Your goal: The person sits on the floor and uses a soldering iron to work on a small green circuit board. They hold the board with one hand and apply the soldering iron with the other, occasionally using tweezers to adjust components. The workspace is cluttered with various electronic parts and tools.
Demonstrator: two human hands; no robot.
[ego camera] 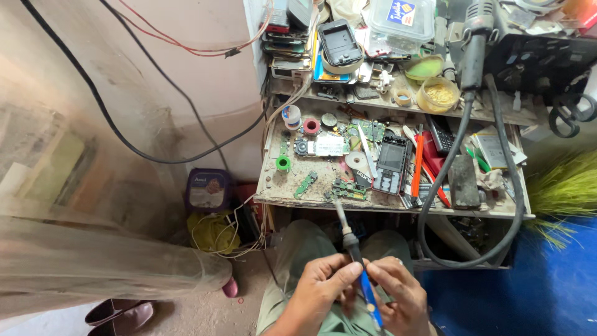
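Head cam: soldering iron (356, 261) in both hands, tip nr bench edge (398, 208)

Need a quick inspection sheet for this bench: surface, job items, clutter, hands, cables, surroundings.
Surface: worn, dusty bench, crowded.
Job's things: soldering iron, blue handle, tip pointing toward the bench.
Clutter: green circuit boards, opened phone frame, tape rolls, orange-handled tool, plastic tubs.
Grippers: left hand and right hand both grip the iron, over the lap.
Cables: thick black hose loops below the bench; thin black cable and red wire on the wall.
Surroundings: blue floor, purple tub, tangled wire.
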